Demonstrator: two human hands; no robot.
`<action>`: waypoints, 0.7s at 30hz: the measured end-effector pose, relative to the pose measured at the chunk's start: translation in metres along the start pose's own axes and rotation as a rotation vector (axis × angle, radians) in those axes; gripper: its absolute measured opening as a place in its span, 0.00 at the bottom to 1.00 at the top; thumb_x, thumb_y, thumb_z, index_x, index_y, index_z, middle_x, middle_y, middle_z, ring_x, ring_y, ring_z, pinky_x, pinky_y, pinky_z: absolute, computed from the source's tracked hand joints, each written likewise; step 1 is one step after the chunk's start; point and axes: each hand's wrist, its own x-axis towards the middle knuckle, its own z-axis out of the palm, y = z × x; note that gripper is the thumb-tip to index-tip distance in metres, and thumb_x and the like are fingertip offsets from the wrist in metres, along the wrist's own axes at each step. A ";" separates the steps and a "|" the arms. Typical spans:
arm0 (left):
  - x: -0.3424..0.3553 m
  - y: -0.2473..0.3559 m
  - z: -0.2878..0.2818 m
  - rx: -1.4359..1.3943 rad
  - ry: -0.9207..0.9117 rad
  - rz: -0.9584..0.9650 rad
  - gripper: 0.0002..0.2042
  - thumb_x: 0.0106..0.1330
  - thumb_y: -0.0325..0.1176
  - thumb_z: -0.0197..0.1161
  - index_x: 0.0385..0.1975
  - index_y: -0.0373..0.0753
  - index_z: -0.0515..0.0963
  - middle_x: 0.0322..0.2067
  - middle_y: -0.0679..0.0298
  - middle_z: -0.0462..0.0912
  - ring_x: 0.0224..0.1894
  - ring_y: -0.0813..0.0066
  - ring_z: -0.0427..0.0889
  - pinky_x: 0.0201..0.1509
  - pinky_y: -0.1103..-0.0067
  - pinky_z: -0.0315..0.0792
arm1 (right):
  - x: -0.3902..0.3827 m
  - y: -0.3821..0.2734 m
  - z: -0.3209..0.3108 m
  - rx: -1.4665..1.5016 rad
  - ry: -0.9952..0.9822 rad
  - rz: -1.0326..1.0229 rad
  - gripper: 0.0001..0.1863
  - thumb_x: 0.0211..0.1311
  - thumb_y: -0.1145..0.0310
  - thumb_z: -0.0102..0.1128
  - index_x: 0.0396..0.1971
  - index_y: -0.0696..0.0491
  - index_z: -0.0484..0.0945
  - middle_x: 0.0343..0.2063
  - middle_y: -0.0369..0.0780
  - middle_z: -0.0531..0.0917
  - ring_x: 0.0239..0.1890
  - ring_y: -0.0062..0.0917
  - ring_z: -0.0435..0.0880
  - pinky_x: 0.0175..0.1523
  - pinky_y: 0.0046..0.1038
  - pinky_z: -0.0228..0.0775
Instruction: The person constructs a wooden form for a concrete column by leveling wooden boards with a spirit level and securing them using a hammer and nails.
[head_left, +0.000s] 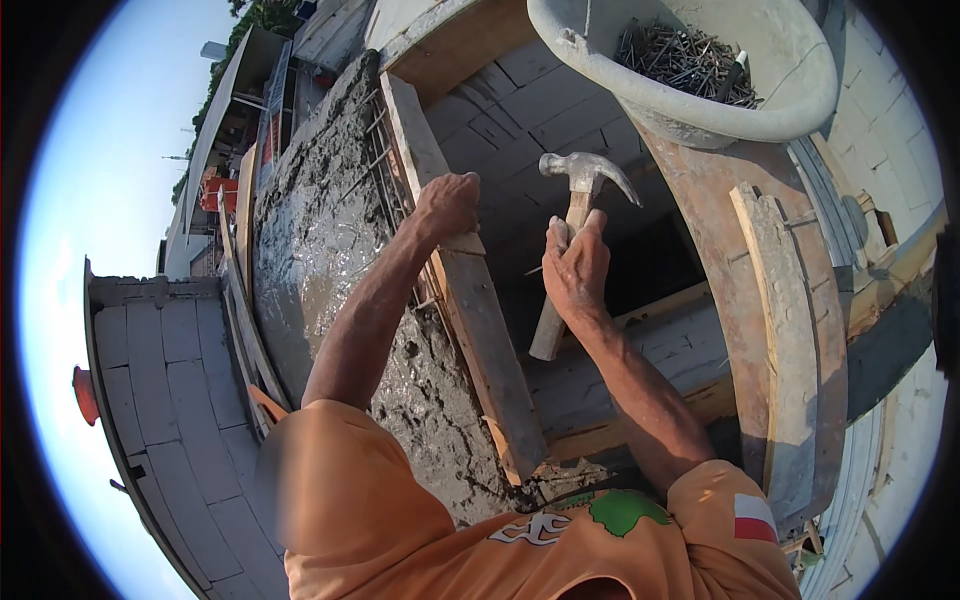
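My right hand (578, 262) is closed round the wooden handle of a claw hammer (585, 172). The hammer's metal head points up and away from me, its claw curving to the right. A thin nail-like piece sticks out beside this hand; whether the hand also pinches it I cannot tell. To the left, my left hand (447, 207) is closed over the wooden formwork board (490, 350), its fingers wrapped at the far edge and partly hidden. Wet grey concrete (320, 230) lies along the board's left side, with steel bars (380, 150) sticking out of it.
A pale plastic tub (740, 120) holding many nails (685, 65) stands at the far right on a wooden panel (690, 190). Rough planks (765, 290) lie on the right. A block wall (180, 400) rises at the left, and a deep opening (640, 260) lies beyond the board.
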 end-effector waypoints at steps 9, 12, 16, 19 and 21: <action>0.002 -0.007 0.006 0.003 -0.003 0.002 0.20 0.43 0.32 0.75 0.34 0.33 0.76 0.31 0.50 0.83 0.40 0.53 0.84 0.44 0.65 0.76 | 0.006 0.010 0.004 -0.123 -0.136 -0.032 0.15 0.64 0.69 0.57 0.35 0.62 0.61 0.22 0.54 0.78 0.28 0.51 0.83 0.29 0.40 0.77; 0.001 -0.006 0.004 0.009 0.032 0.013 0.19 0.43 0.32 0.75 0.33 0.33 0.77 0.30 0.50 0.83 0.40 0.53 0.84 0.43 0.65 0.77 | 0.010 -0.004 -0.002 0.004 -0.059 0.005 0.16 0.64 0.69 0.57 0.35 0.63 0.60 0.22 0.54 0.78 0.28 0.51 0.83 0.29 0.40 0.76; 0.004 0.004 0.002 -0.029 0.053 0.016 0.17 0.43 0.32 0.75 0.31 0.33 0.77 0.30 0.50 0.84 0.39 0.53 0.84 0.42 0.65 0.77 | -0.010 0.019 0.019 -0.084 -0.162 -0.053 0.17 0.62 0.70 0.59 0.35 0.63 0.60 0.22 0.56 0.77 0.28 0.52 0.83 0.28 0.41 0.75; 0.006 -0.010 0.011 0.011 0.062 0.021 0.17 0.44 0.32 0.75 0.32 0.33 0.77 0.30 0.50 0.83 0.40 0.53 0.84 0.43 0.65 0.76 | -0.001 0.021 0.023 -0.088 -0.266 -0.078 0.16 0.61 0.72 0.60 0.35 0.62 0.60 0.20 0.56 0.78 0.27 0.53 0.82 0.28 0.42 0.75; 0.002 -0.010 0.007 0.003 0.029 0.001 0.18 0.44 0.31 0.75 0.32 0.33 0.77 0.30 0.50 0.83 0.39 0.53 0.84 0.43 0.65 0.76 | 0.001 0.007 0.016 -0.040 -0.179 0.000 0.17 0.61 0.70 0.60 0.35 0.61 0.60 0.20 0.54 0.78 0.26 0.53 0.82 0.27 0.41 0.75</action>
